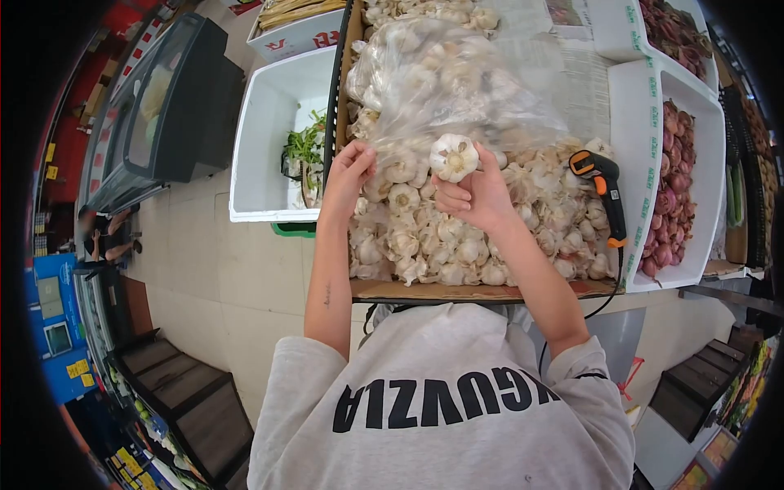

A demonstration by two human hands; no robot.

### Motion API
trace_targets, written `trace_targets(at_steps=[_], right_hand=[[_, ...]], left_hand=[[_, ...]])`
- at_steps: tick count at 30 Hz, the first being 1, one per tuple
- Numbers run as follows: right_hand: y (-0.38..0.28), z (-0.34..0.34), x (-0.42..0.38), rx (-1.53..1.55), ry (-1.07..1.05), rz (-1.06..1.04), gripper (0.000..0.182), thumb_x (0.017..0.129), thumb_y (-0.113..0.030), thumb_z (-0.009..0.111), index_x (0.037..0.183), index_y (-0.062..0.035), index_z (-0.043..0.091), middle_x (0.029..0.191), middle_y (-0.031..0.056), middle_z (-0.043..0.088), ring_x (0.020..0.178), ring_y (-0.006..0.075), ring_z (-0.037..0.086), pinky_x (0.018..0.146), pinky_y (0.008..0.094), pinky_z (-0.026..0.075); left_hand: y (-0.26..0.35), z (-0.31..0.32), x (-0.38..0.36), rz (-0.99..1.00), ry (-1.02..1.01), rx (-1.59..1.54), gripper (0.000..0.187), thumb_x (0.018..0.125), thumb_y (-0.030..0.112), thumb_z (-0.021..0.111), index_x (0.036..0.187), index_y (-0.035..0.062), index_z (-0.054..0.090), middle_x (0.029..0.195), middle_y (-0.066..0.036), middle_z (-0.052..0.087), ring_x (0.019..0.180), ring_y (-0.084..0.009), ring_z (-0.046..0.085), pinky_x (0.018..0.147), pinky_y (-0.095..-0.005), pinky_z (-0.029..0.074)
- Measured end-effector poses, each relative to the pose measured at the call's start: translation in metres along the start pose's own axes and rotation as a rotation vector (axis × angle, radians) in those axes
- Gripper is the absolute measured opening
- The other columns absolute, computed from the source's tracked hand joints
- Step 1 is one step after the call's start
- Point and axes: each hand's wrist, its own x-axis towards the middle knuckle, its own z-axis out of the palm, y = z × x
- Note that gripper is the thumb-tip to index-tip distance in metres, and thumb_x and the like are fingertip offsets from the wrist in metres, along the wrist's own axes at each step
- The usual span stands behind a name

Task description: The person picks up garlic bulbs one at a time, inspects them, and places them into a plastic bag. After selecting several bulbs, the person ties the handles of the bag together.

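My right hand [478, 192] is closed around a white garlic bulb [454, 158], its root end facing up at me. Over the left edge of the garlic bin, my left hand [349, 173] pinches its thumb and fingers together at the near left edge of a clear plastic bag [457, 90]. The bag lies spread across the pile, with several garlic bulbs showing through it. Beneath both hands is a deep heap of loose garlic [465, 245] with papery skins. On the heap's right side rests a black and orange handheld scanner [606, 192] with a cable.
A white foam box [245, 175] with green leafy scraps [309, 147] stands left of the bin. To the right, another foam box [709, 196] holds red shallots [674, 188]. A person [106, 237] sits far left, near a dark display case [155, 98].
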Motion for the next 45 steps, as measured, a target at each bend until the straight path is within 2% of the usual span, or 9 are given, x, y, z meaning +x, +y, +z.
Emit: trace_targets(at_steps=[12,21,24,26,30,33,37,42,45], right_hand=[[-0.021,0.003,-0.006,0.040,0.042,0.014,0.061,0.076,-0.049,0.032,0.094,0.0079,0.044,0.044,-0.0042,0.024,0.038,0.0068,0.023,0.041,0.0201,0.020],[-0.056,-0.012,0.004,0.101,0.312,-0.201,0.028,0.075,-0.023,0.051,0.087,0.0019,0.047,0.048,-0.0030,0.031,0.043,0.0052,0.029,0.042,0.0202,0.024],[-0.062,-0.010,0.002,-0.211,0.453,-0.420,0.015,0.074,-0.016,0.052,0.075,-0.0016,0.049,0.053,-0.0025,0.039,0.046,0.0055,0.032,0.043,0.0194,0.025],[-0.064,-0.016,-0.004,-0.603,0.476,-0.551,0.026,0.075,-0.011,0.050,0.098,0.0007,0.049,0.066,0.0003,0.050,0.051,0.0059,0.037,0.048,0.0178,0.029],[-0.048,-0.002,-0.012,-0.866,0.471,-0.476,0.021,0.074,-0.012,0.051,0.091,-0.0022,0.056,0.069,0.0009,0.052,0.057,0.0049,0.042,0.051,0.0170,0.032],[-0.024,0.013,-0.007,-1.098,0.170,-0.306,0.017,0.073,-0.015,0.052,0.084,-0.0039,0.059,0.071,0.0001,0.054,0.058,0.0067,0.047,0.054,0.0183,0.036],[0.025,0.026,0.016,-1.678,-0.066,-0.156,0.017,0.069,-0.012,0.051,0.082,-0.0057,0.058,0.071,0.0080,0.055,0.066,0.0193,0.053,0.059,0.0270,0.043],[0.080,0.022,0.056,-2.250,-0.108,-0.728,0.022,0.062,-0.013,0.053,0.081,-0.0026,0.054,0.078,0.0088,0.049,0.079,0.0200,0.051,0.059,0.0306,0.041],[0.084,0.031,0.073,-2.704,0.034,-0.491,0.020,0.060,-0.011,0.053,0.079,-0.0039,0.055,0.079,0.0092,0.050,0.078,0.0202,0.051,0.057,0.0290,0.041]], left_hand=[[-0.005,-0.001,-0.001,-0.008,-0.117,-0.139,0.008,0.076,0.013,0.051,0.072,0.0098,0.046,0.064,0.003,0.044,0.061,-0.0057,0.042,0.059,-0.0186,0.034],[-0.008,0.002,-0.002,-0.035,-0.188,-0.147,0.008,0.075,0.014,0.052,0.071,0.0098,0.046,0.066,0.004,0.045,0.063,-0.0058,0.042,0.061,-0.0185,0.035],[-0.009,0.000,0.000,-0.039,-0.198,-0.144,0.008,0.075,0.013,0.052,0.071,0.0097,0.047,0.066,0.004,0.045,0.063,-0.0052,0.042,0.061,-0.0183,0.035],[-0.007,0.002,-0.001,-0.050,-0.172,-0.125,0.007,0.075,0.013,0.052,0.071,0.0095,0.047,0.065,0.004,0.045,0.063,-0.0051,0.042,0.061,-0.0183,0.035],[-0.005,0.002,-0.001,-0.049,-0.179,-0.110,0.007,0.075,0.013,0.053,0.072,0.0088,0.048,0.065,0.004,0.046,0.063,-0.0051,0.043,0.062,-0.0184,0.035],[-0.002,-0.001,-0.002,-0.012,-0.175,-0.097,0.007,0.074,0.013,0.053,0.073,0.0085,0.048,0.065,0.004,0.047,0.062,-0.0053,0.043,0.062,-0.0186,0.035],[0.000,-0.003,0.000,0.032,-0.140,-0.135,0.008,0.073,0.012,0.055,0.073,0.0071,0.049,0.064,0.003,0.047,0.062,-0.0052,0.044,0.061,-0.0186,0.035],[0.013,0.000,0.005,0.108,-0.054,0.048,0.007,0.072,0.010,0.055,0.070,0.0059,0.049,0.063,0.002,0.048,0.059,-0.0048,0.043,0.057,-0.0172,0.035],[0.020,0.002,0.005,0.137,-0.029,0.112,0.007,0.072,0.010,0.055,0.070,0.0054,0.049,0.062,0.002,0.048,0.058,-0.0047,0.043,0.055,-0.0171,0.035]])
